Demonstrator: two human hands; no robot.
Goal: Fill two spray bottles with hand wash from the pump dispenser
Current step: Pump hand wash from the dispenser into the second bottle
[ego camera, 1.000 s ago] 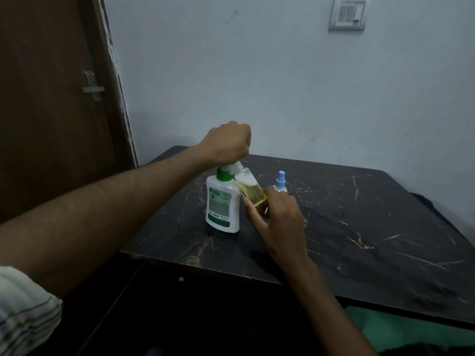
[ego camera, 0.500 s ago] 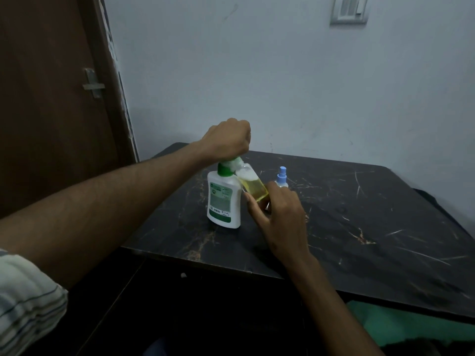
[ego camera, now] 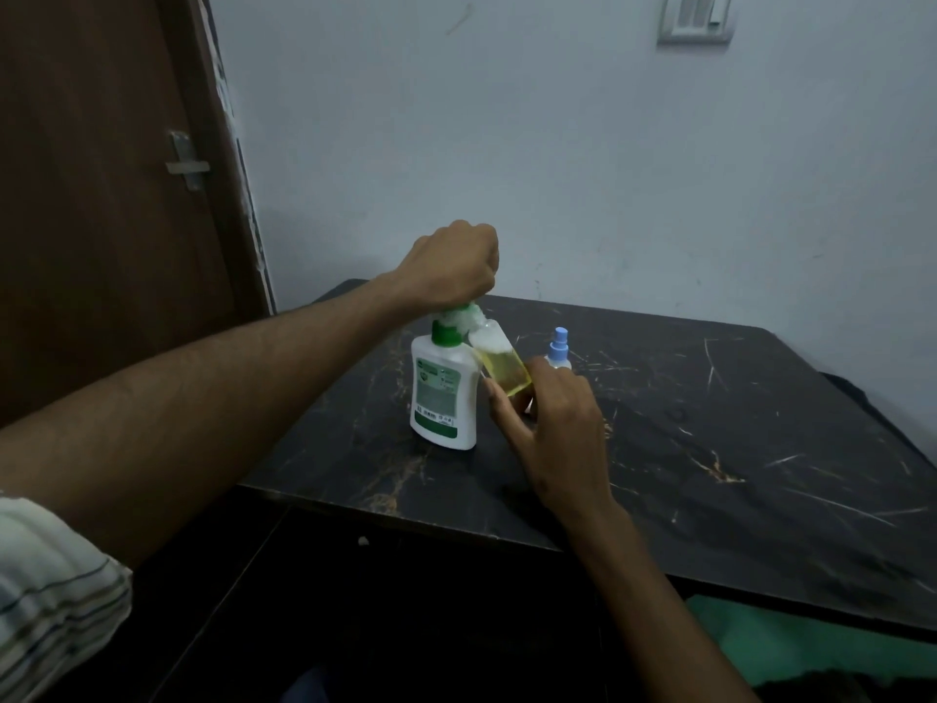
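Head view, near edge: I see a striped sleeve (ego camera: 45, 591) at lower left and both forearms reaching over the dark marbled table (ego camera: 735, 449). Right hand (ego camera: 552, 428) is wrapped around the base of a clear bottle (ego camera: 499, 362), tilted with its mouth up under the nozzle; yellow liquid fills its lower part, foam above. Just left, touching it, the white dispenser (ego camera: 441, 393) stands upright on the table. Left hand (ego camera: 451, 268) is a closed fist pressed on the green pump head (ego camera: 459, 322). Behind the right hand, a second bottle (ego camera: 559, 347) with a blue sprayer stands upright. Beyond: wall, door (ego camera: 101, 195), switch plate (ego camera: 697, 17).
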